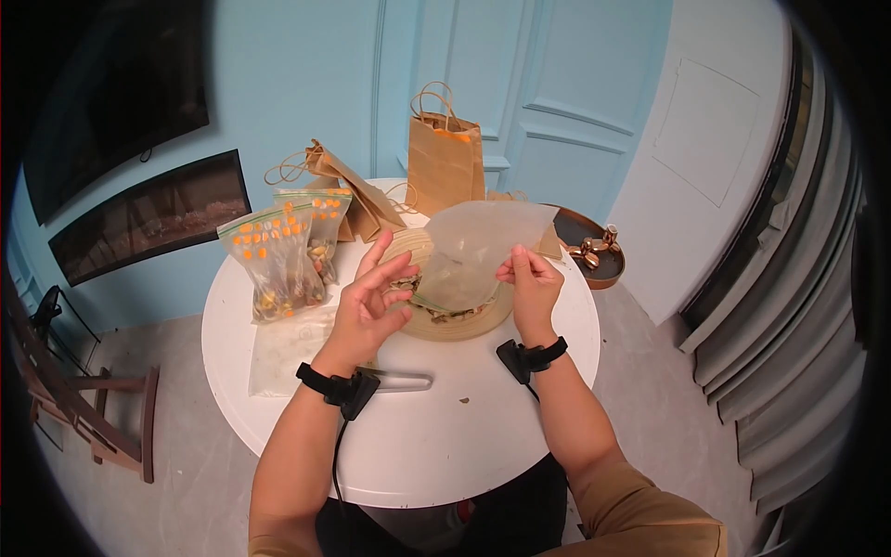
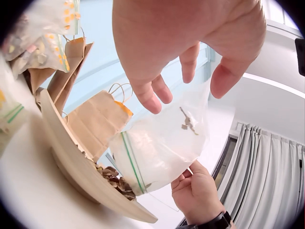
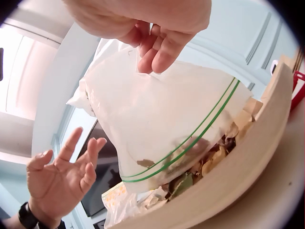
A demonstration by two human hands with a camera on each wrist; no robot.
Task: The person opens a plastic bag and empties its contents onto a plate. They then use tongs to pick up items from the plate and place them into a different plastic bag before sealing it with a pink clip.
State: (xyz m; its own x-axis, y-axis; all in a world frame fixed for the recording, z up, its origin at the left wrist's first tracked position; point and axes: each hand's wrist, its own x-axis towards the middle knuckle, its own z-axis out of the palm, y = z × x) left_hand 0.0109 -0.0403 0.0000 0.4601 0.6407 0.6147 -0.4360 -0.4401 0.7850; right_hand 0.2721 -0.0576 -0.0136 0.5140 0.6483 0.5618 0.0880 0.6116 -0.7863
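My right hand [image 1: 534,292] pinches a translucent zip-seal bag [image 1: 487,246] near its closed end. The bag hangs tipped, its green-striped mouth [image 3: 181,157] down at a wide, shallow round tray [image 1: 455,330]. Dried leaf-like pieces [image 3: 214,160] lie in the tray under the mouth. Inside the nearly flat bag, a few dark bits [image 2: 188,121] cling to the plastic. My left hand [image 1: 362,316] is held up at the left of the bag with spread, loosely bent fingers and holds nothing.
Two filled zip bags with orange dots [image 1: 269,265] stand at the left, behind a flat clear bag [image 1: 283,357]. Brown paper bags [image 1: 444,162] stand at the back. Metal tongs [image 1: 406,382] lie near my left wrist. A dark round tray [image 1: 603,265] sits beyond the table's right edge.
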